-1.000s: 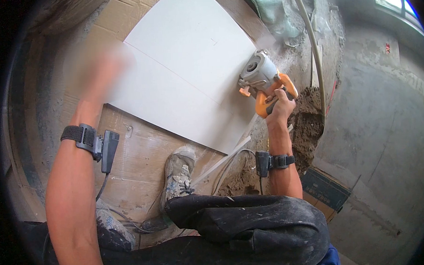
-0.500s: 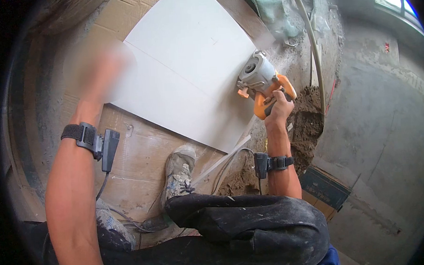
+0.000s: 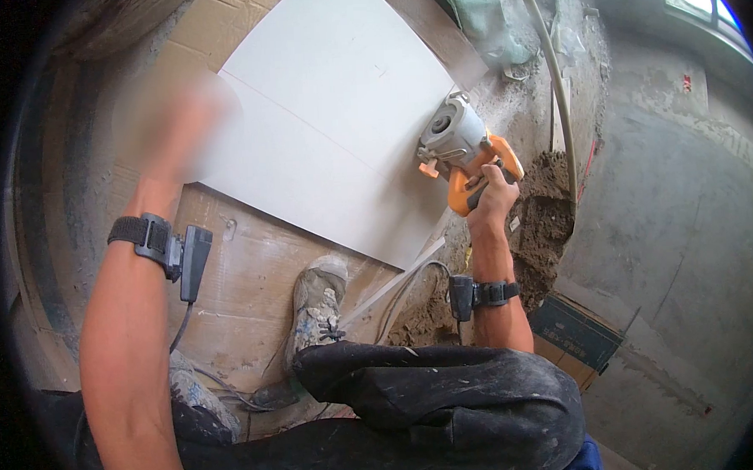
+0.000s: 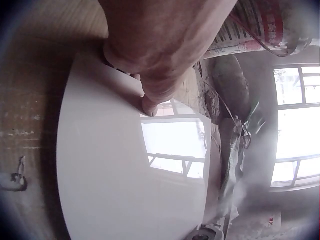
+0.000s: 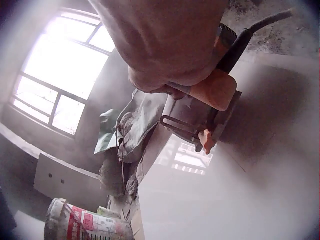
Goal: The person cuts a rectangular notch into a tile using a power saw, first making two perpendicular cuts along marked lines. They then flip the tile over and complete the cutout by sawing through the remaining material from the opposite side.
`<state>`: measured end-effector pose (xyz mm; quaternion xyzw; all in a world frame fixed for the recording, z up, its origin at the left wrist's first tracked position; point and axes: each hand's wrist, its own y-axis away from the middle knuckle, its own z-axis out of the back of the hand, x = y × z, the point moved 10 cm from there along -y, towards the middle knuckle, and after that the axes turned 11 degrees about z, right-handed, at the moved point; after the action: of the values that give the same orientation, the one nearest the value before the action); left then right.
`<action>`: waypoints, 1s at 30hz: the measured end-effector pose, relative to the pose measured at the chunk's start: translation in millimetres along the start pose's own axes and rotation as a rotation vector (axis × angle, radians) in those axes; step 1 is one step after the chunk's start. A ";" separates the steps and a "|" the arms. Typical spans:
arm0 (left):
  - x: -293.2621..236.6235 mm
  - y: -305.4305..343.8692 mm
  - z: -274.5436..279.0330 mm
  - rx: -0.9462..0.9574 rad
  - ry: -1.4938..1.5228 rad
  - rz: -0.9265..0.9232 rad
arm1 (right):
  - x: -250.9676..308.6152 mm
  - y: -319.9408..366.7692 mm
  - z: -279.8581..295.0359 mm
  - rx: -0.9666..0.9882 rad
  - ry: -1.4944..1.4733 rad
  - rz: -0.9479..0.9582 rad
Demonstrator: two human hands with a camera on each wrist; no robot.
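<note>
A large white slab with a thin line across it lies on brown sheeting. My right hand grips the orange handle of a grey power tool, whose base sits at the slab's right edge. The right wrist view shows the tool's orange knob just over the glossy slab. At the slab's left corner is my left hand, blurred in the head view. In the left wrist view this hand rests on the slab with one fingertip touching its surface; the other fingers are mostly hidden.
A shoe stands beside the slab's near edge, by a thin strip and a cable. Rubble, a pale hose and a dark box lie to the right. A labelled bucket stands beyond the slab.
The power tool and my right hand have shifted slightly left and toward me along the slab's edge. My left hand has stayed in place.
</note>
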<state>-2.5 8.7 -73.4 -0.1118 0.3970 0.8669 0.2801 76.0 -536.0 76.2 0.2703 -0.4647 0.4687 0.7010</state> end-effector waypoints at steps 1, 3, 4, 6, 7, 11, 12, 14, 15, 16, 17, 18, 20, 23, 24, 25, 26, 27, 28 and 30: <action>0.0 0.2 0.3 -0.003 0.008 -0.003 | 0.1 1.3 -0.5 0.000 0.000 0.000; -2.4 3.8 2.5 -0.016 0.013 -0.005 | 4.2 2.9 2.5 -0.027 -0.029 0.008; -2.4 4.0 3.4 -0.024 0.014 -0.002 | 6.0 4.0 3.2 -0.027 -0.028 0.006; -1.6 1.8 3.0 -0.038 0.001 -0.017 | 1.6 8.3 -1.8 0.059 -0.049 -0.072; -2.6 1.2 3.5 -0.053 -0.012 -0.032 | 1.6 8.9 -1.5 0.059 -0.049 -0.072; -1.9 1.2 0.0 -0.005 0.011 -0.009 | -1.7 6.8 1.9 0.065 -0.051 -0.066; -0.6 0.8 -1.2 -0.002 0.015 0.000 | -0.6 7.2 1.0 0.073 -0.039 -0.064; 1.5 -0.6 -2.7 0.002 0.019 0.010 | 1.8 9.5 0.2 0.046 -0.047 -0.028; 1.0 -0.9 -2.7 0.003 0.020 0.003 | 6.6 10.7 0.5 0.018 -0.056 0.008; 0.5 -1.1 -2.8 0.004 0.020 -0.003 | 8.9 12.1 -0.8 0.019 -0.056 0.008; -0.5 0.6 -2.7 -0.002 0.026 -0.007 | 11.3 13.0 1.9 0.006 -0.046 -0.008; -0.8 -0.3 -1.1 -0.041 0.032 -0.033 | 9.5 14.1 3.3 -0.005 -0.030 -0.033; 1.0 -2.2 -1.8 -0.082 0.040 -0.057 | 8.4 15.5 4.3 -0.007 -0.036 -0.031; 1.3 -2.4 -1.4 -0.108 0.033 -0.068 | 10.3 18.4 5.6 -0.011 -0.035 -0.023; -0.6 0.1 0.1 -0.097 0.040 -0.065 | 12.9 18.6 7.6 -0.012 -0.030 -0.011; -1.0 -0.2 -0.2 -0.079 0.042 -0.058 | 12.4 19.4 7.4 -0.013 -0.028 -0.013; -1.9 0.3 1.1 -0.078 0.041 -0.058 | 11.8 20.7 8.2 -0.016 -0.023 -0.014; -2.9 1.6 0.6 -0.049 0.030 -0.043 | 9.7 21.2 10.1 -0.019 -0.019 -0.016; -2.8 2.4 -1.0 -0.021 0.018 -0.027 | 7.9 21.0 11.4 -0.020 -0.019 -0.016; -2.1 2.1 -1.7 -0.025 0.014 -0.026 | 6.7 20.8 11.0 -0.008 -0.040 -0.004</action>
<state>-2.1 5.5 -72.3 -0.1263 0.3867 0.8672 0.2871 53.5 -533.6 85.7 0.2777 -0.4799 0.4601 0.6935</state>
